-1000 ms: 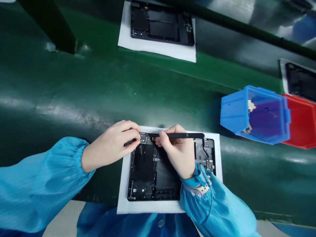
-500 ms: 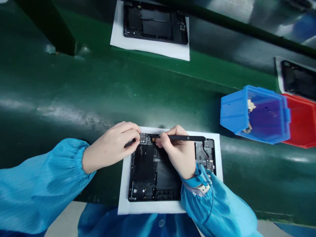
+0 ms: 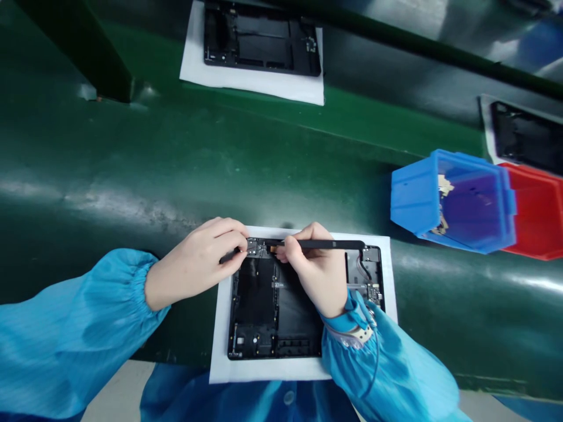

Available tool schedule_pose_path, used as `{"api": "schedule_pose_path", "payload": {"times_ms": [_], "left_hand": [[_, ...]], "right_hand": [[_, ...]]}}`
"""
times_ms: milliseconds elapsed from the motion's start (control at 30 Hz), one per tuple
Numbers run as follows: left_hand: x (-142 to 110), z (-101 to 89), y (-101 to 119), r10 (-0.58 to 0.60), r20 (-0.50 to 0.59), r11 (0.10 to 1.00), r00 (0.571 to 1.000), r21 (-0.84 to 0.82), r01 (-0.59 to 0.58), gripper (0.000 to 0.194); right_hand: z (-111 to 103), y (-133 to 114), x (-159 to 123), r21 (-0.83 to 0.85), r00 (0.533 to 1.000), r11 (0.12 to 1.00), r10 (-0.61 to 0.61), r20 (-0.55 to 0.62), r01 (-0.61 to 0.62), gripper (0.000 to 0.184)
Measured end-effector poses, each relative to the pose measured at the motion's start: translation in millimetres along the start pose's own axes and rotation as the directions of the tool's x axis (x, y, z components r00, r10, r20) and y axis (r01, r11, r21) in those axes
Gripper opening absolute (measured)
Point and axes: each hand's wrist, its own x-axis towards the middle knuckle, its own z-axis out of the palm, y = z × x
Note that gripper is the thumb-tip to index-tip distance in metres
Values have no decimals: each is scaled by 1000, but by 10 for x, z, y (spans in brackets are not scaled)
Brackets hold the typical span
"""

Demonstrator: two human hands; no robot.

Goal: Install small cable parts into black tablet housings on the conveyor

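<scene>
A black tablet housing (image 3: 264, 310) lies open on a white sheet (image 3: 220, 351) in front of me. My left hand (image 3: 197, 261) is closed, its fingertips pinching a small part at the housing's top left corner. My right hand (image 3: 319, 275) is closed round a thin black tool (image 3: 325, 244) that lies level along the top edge, its tip at a small component (image 3: 259, 248) by my left fingers. Both arms wear blue sleeves, and a wrist strap (image 3: 358, 335) with a cord sits on the right wrist.
The green belt (image 3: 176, 164) carries another black housing on a white sheet (image 3: 259, 44) at the back and a third (image 3: 523, 138) at the far right. A blue bin (image 3: 453, 202) and a red bin (image 3: 536, 214) stand to the right of my hands.
The far housings have slid left on the belt. My hands stay at the top edge of the near housing, barely shifted.
</scene>
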Motion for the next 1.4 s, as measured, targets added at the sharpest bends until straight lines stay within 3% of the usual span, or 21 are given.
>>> {"api": "schedule_pose_path", "payload": {"times_ms": [600,933,1133,1400], "left_hand": [[16,12,-12,22,-3,999,1000,45,-22,14],[24,29,13,180,81,931,980,307,-197,26],[-4,75,106,188,123,839,974,496,-225,33],[-18,108,105,217,89,834,972,501,-232,32]], "right_hand": [[1,35,1,-107,999,994,-37,0,36,18],[-2,36,-1,-154,998,986,-65,21,67,15],[-38,50,-17,-112,999,993,-48,-15,46,17],[-79,32,-22,-45,998,999,-14,-58,11,17]]}}
